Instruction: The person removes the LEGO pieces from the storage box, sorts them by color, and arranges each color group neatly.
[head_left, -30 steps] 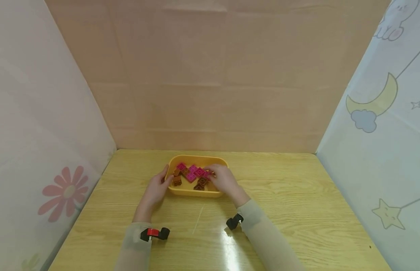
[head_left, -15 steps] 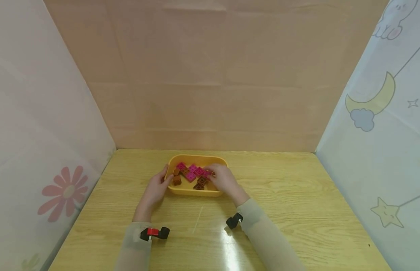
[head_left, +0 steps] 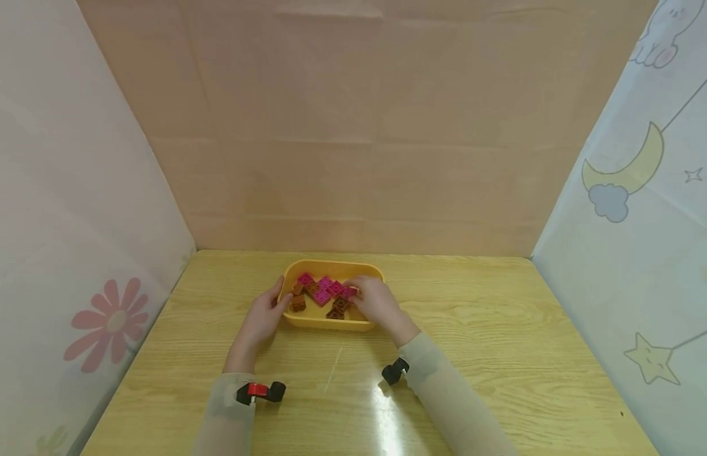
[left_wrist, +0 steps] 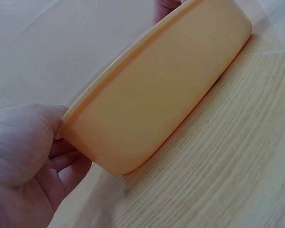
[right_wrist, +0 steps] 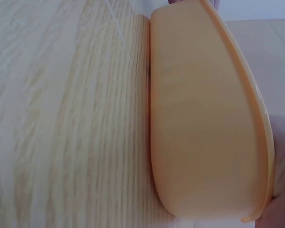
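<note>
A yellow plastic tub (head_left: 330,325) stands on the table with several magenta and brown toy building bricks inside. My left hand (head_left: 266,315) grips the tub's left end, thumb over the rim and fingers outside below it, as the left wrist view also shows. Over the right end reaches my right hand (head_left: 377,304), its fingertips down inside and pinching a magenta brick (head_left: 349,292). Next to that brick lie another magenta brick (head_left: 335,289) and a dark brown brick (head_left: 341,303). In the right wrist view the tub wall (right_wrist: 204,114) hides the bricks and the fingertips.
The wooden table (head_left: 490,354) extends around the tub on all sides. A plain tan backdrop (head_left: 353,139) rises behind it, with patterned white sheets at left (head_left: 74,190) and right (head_left: 644,266). Both sleeves carry small black wrist mounts.
The magenta brick at my right fingertips has turned slightly. Both hands and the tub stay in nearly the same place.
</note>
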Action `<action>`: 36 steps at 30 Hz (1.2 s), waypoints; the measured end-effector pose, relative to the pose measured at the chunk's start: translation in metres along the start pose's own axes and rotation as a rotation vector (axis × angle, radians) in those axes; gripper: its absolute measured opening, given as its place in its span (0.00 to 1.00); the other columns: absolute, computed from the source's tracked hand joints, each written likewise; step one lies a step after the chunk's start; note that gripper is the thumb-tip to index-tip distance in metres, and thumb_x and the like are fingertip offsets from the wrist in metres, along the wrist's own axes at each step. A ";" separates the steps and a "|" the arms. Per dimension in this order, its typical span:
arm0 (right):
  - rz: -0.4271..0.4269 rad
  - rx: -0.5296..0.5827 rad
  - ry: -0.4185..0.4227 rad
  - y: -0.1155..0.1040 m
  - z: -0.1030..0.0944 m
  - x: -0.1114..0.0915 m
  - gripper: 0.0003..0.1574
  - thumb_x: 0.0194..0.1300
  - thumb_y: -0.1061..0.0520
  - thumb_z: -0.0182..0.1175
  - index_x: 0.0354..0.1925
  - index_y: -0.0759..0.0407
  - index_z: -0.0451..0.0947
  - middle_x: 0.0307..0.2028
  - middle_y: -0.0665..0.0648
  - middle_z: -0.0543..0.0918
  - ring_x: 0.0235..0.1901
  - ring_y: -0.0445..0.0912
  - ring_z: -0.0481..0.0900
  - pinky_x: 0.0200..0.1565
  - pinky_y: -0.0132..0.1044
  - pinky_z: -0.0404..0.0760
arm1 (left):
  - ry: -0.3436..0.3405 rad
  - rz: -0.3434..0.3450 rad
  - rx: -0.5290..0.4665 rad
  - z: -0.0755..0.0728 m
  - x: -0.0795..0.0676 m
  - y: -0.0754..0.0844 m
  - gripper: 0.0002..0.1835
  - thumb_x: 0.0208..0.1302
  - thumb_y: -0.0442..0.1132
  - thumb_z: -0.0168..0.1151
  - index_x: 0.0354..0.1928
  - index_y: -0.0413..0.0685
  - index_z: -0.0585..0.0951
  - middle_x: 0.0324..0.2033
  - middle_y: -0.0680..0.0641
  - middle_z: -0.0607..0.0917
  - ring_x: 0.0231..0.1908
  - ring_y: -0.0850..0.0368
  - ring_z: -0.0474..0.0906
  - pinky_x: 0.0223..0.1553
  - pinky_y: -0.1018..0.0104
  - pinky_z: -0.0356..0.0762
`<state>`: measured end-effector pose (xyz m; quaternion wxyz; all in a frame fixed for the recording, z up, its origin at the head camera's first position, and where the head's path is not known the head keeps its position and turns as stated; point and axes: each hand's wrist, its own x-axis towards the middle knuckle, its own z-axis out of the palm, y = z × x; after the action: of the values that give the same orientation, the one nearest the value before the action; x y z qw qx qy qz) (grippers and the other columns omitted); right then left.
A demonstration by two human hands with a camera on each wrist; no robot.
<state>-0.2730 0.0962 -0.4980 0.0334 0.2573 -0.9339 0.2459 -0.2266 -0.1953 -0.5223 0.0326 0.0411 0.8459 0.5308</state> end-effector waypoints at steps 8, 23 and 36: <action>0.110 -0.076 -0.060 -0.004 0.001 0.001 0.19 0.71 0.60 0.72 0.58 0.61 0.87 0.51 0.59 0.90 0.49 0.52 0.88 0.55 0.49 0.88 | -0.002 -0.006 0.012 0.001 -0.001 0.000 0.37 0.86 0.50 0.52 0.86 0.45 0.54 0.83 0.39 0.57 0.80 0.38 0.55 0.78 0.44 0.59; 0.000 -0.116 -0.008 0.002 0.000 -0.004 0.07 0.72 0.65 0.68 0.47 0.60 0.89 0.39 0.56 0.89 0.41 0.52 0.87 0.47 0.48 0.88 | 0.005 0.045 0.053 0.007 -0.001 0.000 0.36 0.86 0.46 0.53 0.84 0.38 0.55 0.81 0.35 0.59 0.79 0.37 0.58 0.77 0.44 0.61; -0.062 0.073 0.094 0.014 -0.017 -0.007 0.19 0.71 0.67 0.70 0.59 0.65 0.86 0.55 0.62 0.88 0.55 0.57 0.87 0.56 0.49 0.88 | 0.015 0.030 0.086 0.002 -0.001 0.004 0.36 0.87 0.46 0.52 0.85 0.38 0.54 0.82 0.36 0.57 0.80 0.36 0.56 0.78 0.42 0.58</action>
<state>-0.2748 0.1176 -0.4908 0.0755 0.2752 -0.9133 0.2905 -0.2249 -0.1920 -0.5198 0.0164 0.0511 0.8674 0.4948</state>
